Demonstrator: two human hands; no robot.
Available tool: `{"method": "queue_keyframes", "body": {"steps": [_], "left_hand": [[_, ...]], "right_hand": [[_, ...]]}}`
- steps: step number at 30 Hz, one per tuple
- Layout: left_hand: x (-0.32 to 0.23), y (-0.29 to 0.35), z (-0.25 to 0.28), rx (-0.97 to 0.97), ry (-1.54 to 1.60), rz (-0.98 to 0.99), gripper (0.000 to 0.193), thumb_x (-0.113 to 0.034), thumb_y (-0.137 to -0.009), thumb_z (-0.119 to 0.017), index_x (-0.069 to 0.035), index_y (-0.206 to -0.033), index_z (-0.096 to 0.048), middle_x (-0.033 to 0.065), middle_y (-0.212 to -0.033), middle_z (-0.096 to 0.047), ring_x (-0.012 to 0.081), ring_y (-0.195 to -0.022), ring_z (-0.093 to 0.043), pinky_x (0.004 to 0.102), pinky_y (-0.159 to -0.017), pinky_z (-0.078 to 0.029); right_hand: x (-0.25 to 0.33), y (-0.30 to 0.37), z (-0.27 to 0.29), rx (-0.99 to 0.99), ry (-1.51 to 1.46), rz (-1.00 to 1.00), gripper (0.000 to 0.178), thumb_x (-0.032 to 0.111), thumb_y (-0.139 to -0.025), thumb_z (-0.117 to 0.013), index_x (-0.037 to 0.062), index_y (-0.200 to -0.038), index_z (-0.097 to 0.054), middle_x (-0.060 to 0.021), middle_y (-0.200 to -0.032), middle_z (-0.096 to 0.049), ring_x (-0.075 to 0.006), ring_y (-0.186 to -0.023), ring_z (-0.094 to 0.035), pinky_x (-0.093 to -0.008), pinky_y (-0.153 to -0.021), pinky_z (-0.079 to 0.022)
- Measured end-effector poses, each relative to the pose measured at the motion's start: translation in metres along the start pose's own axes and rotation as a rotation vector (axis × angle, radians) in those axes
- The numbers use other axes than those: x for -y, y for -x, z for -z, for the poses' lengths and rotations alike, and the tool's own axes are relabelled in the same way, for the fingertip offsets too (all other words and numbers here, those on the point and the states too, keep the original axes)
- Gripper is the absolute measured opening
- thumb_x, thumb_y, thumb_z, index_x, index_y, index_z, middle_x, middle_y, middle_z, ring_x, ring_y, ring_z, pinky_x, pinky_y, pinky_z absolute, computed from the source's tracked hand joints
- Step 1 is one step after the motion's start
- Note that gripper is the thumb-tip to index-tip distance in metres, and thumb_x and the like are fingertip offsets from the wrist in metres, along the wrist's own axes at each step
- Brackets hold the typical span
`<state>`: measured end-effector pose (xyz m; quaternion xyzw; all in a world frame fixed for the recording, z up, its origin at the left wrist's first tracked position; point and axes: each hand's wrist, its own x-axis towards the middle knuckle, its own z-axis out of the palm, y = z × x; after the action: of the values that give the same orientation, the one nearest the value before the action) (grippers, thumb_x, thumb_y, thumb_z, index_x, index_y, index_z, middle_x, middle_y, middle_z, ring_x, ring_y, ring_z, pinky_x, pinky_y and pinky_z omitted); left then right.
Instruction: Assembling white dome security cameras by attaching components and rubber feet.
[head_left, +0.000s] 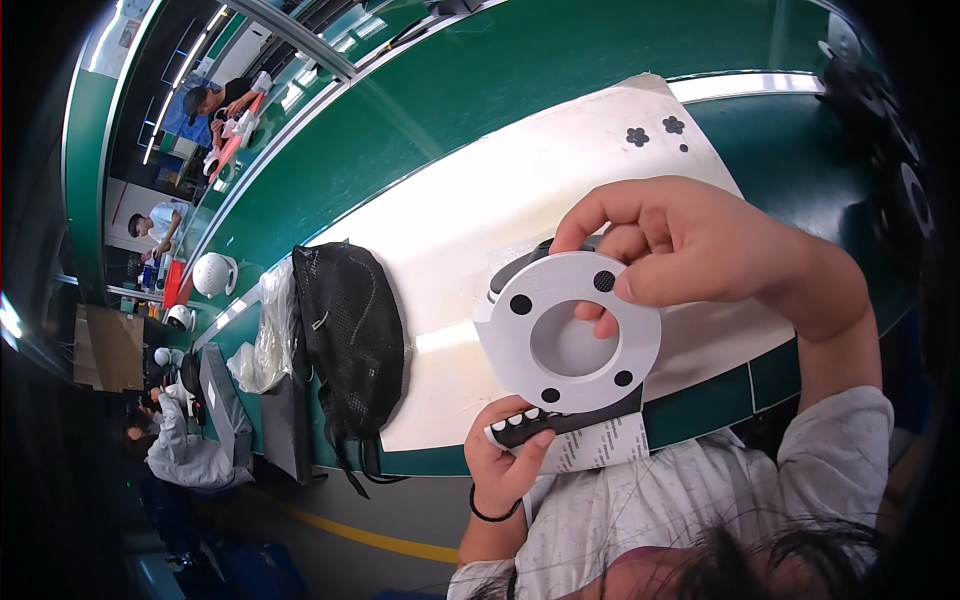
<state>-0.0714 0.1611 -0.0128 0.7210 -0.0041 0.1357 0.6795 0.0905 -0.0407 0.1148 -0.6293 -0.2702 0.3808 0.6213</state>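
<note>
A white ring-shaped plate (500, 345) with a large round opening and several black round pads on its face is tilted up in front of me. My right hand (690, 245) grips its upper right rim, thumb beside one pad (604, 281), with fingertips showing through the opening. Below it, my left hand (503, 462) is closed on a black strip (515, 428) with a row of white round spots. A white printed sheet (605, 445) lies by that strip; whether they are joined is unclear. Behind the plate, a dark rounded object (515, 270) is mostly hidden.
A pale mat (470, 215) covers part of the green table (450, 95). On it lie a black mesh bag (350, 340) and flower-shaped black pieces (637, 137). Left are a clear plastic bag (270, 340) and a white dome (212, 274). Several people work farther off.
</note>
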Motion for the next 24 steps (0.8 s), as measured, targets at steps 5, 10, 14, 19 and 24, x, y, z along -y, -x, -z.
{"method": "queue_keyframes", "body": {"steps": [5, 10, 14, 19, 24], "left_hand": [[0.0026, 0.0011, 0.0007, 0.003, -0.042, 0.013, 0.031, -0.005, -0.069, -0.067, 0.005, -0.094, -0.053, 0.0070, -0.081, -0.057, 0.0100, -0.070, -0.052, 0.0202, -0.065, -0.041], [0.0038, 0.0018, 0.0012, 0.005, -0.058, 0.023, 0.031, -0.004, -0.068, -0.067, 0.005, -0.094, -0.053, 0.0069, -0.080, -0.056, 0.0105, -0.071, -0.052, 0.0207, -0.065, -0.041], [0.0036, 0.0031, 0.0008, -0.011, -0.041, 0.058, 0.031, -0.003, -0.067, -0.067, 0.005, -0.093, -0.053, 0.0067, -0.080, -0.056, 0.0105, -0.071, -0.052, 0.0207, -0.064, -0.041], [0.0039, 0.0002, -0.0035, -0.010, -0.029, 0.014, 0.030, -0.002, -0.067, -0.066, 0.005, -0.093, -0.053, 0.0067, -0.080, -0.056, 0.0102, -0.071, -0.052, 0.0202, -0.064, -0.041], [0.0049, 0.0004, -0.0044, -0.018, 0.001, 0.032, 0.030, -0.002, -0.067, -0.066, 0.005, -0.093, -0.053, 0.0065, -0.080, -0.056, 0.0101, -0.071, -0.052, 0.0201, -0.064, -0.041]], "right_hand": [[-0.0016, 0.0008, 0.0029, 0.004, 0.005, 0.005, 0.035, -0.001, -0.073, -0.046, -0.0048, -0.108, -0.043, -0.0145, -0.088, -0.061, -0.0147, -0.080, -0.060, -0.0229, -0.074, -0.046], [-0.0033, 0.0004, 0.0045, 0.036, -0.006, 0.010, 0.037, -0.002, -0.073, -0.045, -0.0051, -0.110, -0.042, -0.0144, -0.088, -0.061, -0.0148, -0.081, -0.060, -0.0230, -0.074, -0.047], [-0.0044, 0.0000, 0.0037, 0.041, -0.014, 0.014, 0.037, -0.003, -0.073, -0.044, -0.0053, -0.110, -0.042, -0.0144, -0.088, -0.061, -0.0148, -0.081, -0.060, -0.0232, -0.073, -0.047], [-0.0052, 0.0027, 0.0042, -0.014, 0.030, 0.028, 0.037, 0.003, -0.069, -0.046, -0.0062, -0.105, -0.046, -0.0046, -0.069, -0.060, -0.0053, -0.061, -0.053, -0.0170, -0.052, -0.035], [-0.0040, 0.0029, 0.0043, -0.035, 0.055, 0.022, 0.036, 0.004, -0.069, -0.046, -0.0055, -0.104, -0.047, -0.0046, -0.069, -0.060, -0.0053, -0.060, -0.052, -0.0170, -0.052, -0.035]]}}
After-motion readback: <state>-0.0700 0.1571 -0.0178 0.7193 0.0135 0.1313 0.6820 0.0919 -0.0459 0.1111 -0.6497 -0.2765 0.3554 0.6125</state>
